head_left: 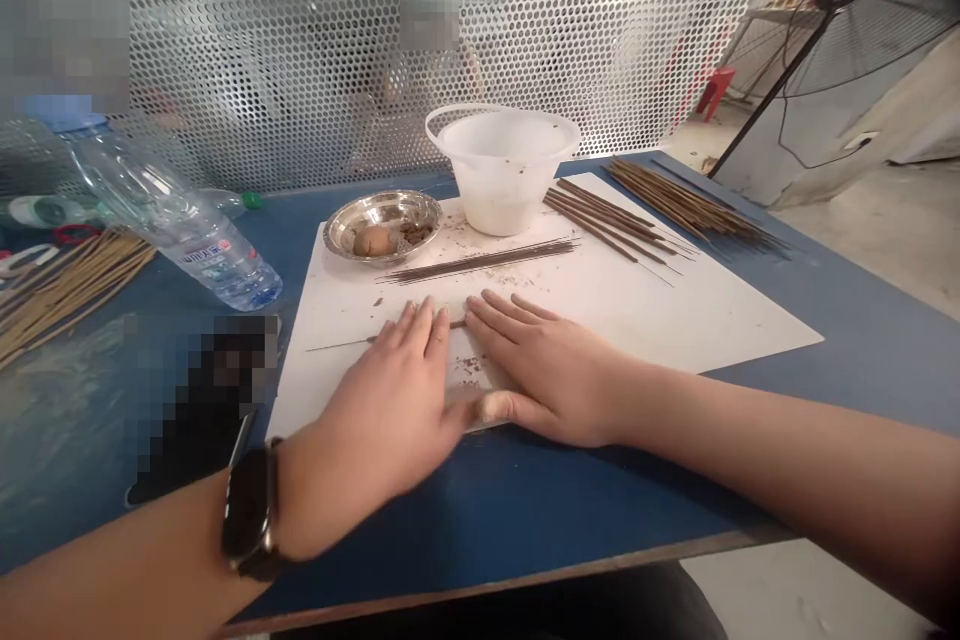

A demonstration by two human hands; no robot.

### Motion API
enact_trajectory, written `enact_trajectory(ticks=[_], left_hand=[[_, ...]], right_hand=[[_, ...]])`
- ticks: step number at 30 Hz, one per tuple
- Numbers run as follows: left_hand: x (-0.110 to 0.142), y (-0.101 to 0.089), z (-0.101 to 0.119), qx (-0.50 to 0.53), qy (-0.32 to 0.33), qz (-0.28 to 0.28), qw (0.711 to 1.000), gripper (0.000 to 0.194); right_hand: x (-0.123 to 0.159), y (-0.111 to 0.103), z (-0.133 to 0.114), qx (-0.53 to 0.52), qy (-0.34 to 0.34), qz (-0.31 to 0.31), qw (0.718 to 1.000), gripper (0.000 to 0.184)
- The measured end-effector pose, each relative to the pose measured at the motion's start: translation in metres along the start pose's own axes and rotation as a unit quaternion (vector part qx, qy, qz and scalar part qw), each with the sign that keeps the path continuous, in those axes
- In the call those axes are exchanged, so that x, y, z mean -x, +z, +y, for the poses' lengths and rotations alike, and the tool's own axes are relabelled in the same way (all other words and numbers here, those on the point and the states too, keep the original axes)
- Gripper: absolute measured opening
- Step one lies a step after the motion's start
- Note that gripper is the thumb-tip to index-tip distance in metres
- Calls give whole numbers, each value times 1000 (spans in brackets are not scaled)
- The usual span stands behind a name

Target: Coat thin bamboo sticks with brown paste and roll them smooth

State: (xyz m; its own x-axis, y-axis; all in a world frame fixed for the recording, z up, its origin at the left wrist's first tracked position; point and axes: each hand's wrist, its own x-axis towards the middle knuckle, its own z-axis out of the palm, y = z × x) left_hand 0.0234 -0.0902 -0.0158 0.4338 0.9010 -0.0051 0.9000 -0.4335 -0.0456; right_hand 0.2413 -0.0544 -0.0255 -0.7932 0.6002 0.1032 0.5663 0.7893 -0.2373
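Wristwatch (pixel 250 510) nearest | left hand (pixel 382 405), right hand (pixel 547 370): fingers (pixel 424 325) open, flat, ungripping | incense stick (pixel 456 324) beneath them | risk: I press hard, it snaps

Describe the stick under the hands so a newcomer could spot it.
On the blue table, find the white sheet and the left hand and right hand resting near its front edge. The stick lies beneath them, alone, its thin tip poking out left, unlike the bunch of sticks farther back.

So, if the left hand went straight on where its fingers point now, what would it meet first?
Probably the bundle of thin dark incense sticks lying on the white sheet ahead of the left hand, though depth is hard to judge.
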Motion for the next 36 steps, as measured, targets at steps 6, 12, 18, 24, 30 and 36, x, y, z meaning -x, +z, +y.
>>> enact_trajectory(ticks=[6,12,18,24,30,36], left_hand=[[33,5,19,-30,5,39,999,87],[9,9,6,-19,-38,31,999,100],[32,14,15,-15,-20,49,998,101],[13,11,6,1,-41,31,999,102],[-1,1,-3,33,24,4,999,95],[-4,1,0,48,32,-8,998,93]], right_hand=[[21,0,-17,-1,-15,29,999,110],[-3,3,-3,10,19,6,1000,110],[18,0,-17,6,3,20,1000,114],[2,5,-7,23,33,21,999,106],[-1,-1,-5,9,25,1,1000,107],[-1,-3,-10,0,30,-8,1000,108]])
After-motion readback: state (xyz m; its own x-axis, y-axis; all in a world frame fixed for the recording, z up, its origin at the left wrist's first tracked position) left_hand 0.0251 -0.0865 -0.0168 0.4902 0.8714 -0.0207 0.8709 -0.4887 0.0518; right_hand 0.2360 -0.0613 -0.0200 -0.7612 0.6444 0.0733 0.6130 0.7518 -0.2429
